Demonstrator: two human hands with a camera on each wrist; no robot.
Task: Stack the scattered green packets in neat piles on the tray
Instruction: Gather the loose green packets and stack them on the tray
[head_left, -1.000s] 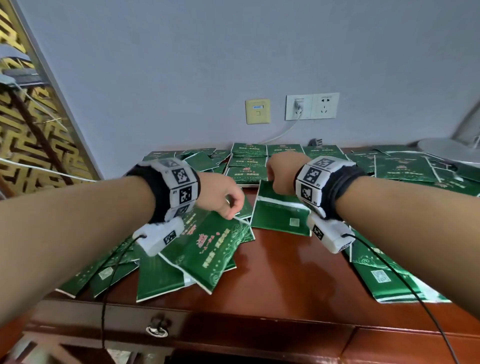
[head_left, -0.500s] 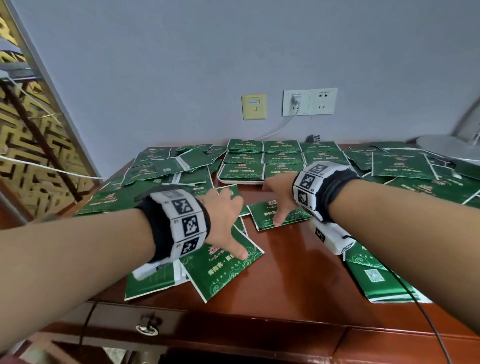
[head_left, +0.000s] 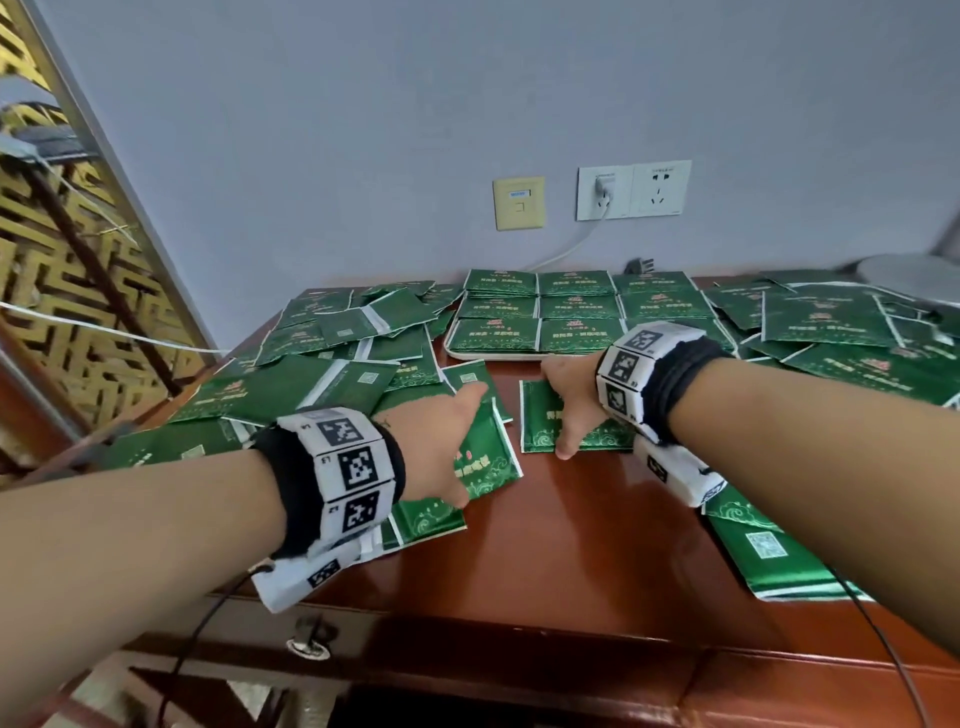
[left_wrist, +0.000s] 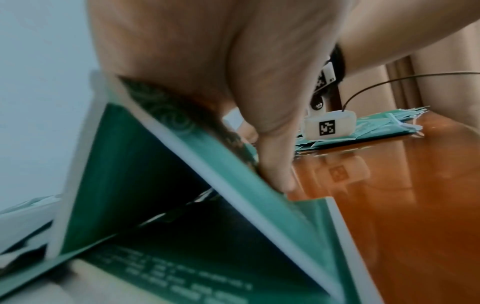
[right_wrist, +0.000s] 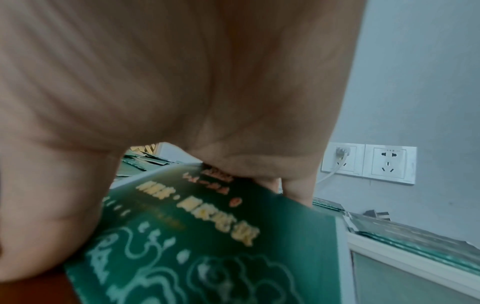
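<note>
Green foil packets lie scattered over a red-brown wooden table. A white tray (head_left: 496, 356) at the back centre holds several neat piles of packets (head_left: 577, 310). My left hand (head_left: 447, 447) pinches one green packet (head_left: 489, 463) at the front left. In the left wrist view that packet (left_wrist: 168, 185) is tilted up off the packets under it, with the thumb (left_wrist: 275, 164) on its edge. My right hand (head_left: 558, 410) grips another green packet (head_left: 537, 422) just in front of the tray. Its fingers (right_wrist: 296, 191) curl over the far edge of this packet (right_wrist: 207, 236).
Loose packets cover the table's left side (head_left: 322, 374) and right side (head_left: 831, 322), and more lie at the near right (head_left: 763, 545). Wall sockets (head_left: 631, 189) with a plugged cable sit behind the tray. A drawer handle (head_left: 309, 639) hangs below the front edge.
Both hands came down from beside the tray onto two separate packets on the table and took hold of them. The left packet's edge is lifted.
</note>
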